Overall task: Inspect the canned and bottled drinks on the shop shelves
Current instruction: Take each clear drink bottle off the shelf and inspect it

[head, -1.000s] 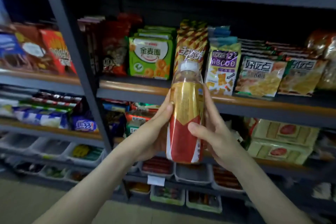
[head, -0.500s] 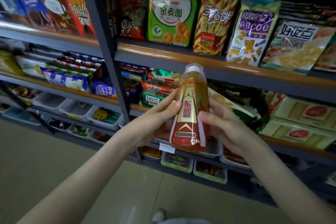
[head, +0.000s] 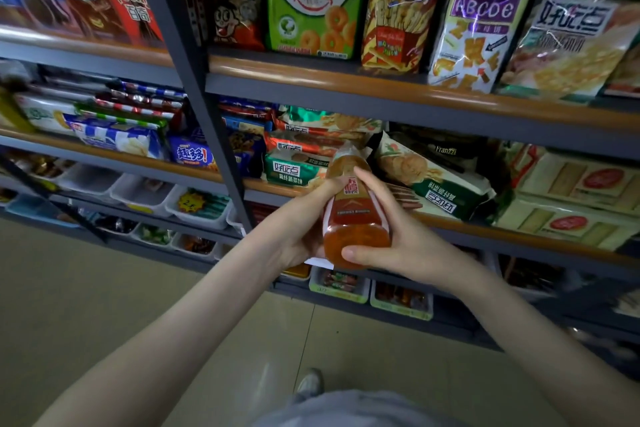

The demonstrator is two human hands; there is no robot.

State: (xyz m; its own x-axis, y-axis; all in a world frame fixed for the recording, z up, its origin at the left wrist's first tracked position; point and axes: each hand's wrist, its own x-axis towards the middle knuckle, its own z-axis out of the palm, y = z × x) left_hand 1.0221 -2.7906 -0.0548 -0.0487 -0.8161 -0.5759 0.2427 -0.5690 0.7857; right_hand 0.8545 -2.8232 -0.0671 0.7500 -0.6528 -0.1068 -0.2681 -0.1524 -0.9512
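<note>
In front of the grey metal shelving with orange-brown edge strips (head: pixel 381 90), above a beige tiled floor (head: pixel 104 288) and close to the loosely stacked snack packets (head: pixel 440 184) of the middle shelf, an amber plastic drink bottle with a red-and-gold label (head: pixel 353 215) is held in mid-air. It is tipped so its cap end leans toward the packets and its base faces the person.

The left hand (head: pixel 298 236) wraps the bottle's left side. The right hand (head: pixel 401 239) clasps the other side, with the thumb (head: pixel 356 253) across the base and a finger stretched up the label. So both hands hold it, though the right one does so mostly with fingertips.

The main risk is probably a drop. The film label looks slick, the bottle is tilted, and if either hand shifts to turn it the weight could slide out onto the hard floor near the person's shoe (head: pixel 310 381). A lesser risk is the cap nudging the packets. Several hang over the shelf lip and could be pushed off. Whether the cap already touches one cannot be told, since that end is blurred.

Ahead there is little room. The upper shelf's edge strip juts out above the bottle, and the dark upright post (head: pixel 194 97) stands to its left. White plastic trays (head: pixel 197 208) stick out on the shelves below. The open room lies back toward the person and down over the aisle.
</note>
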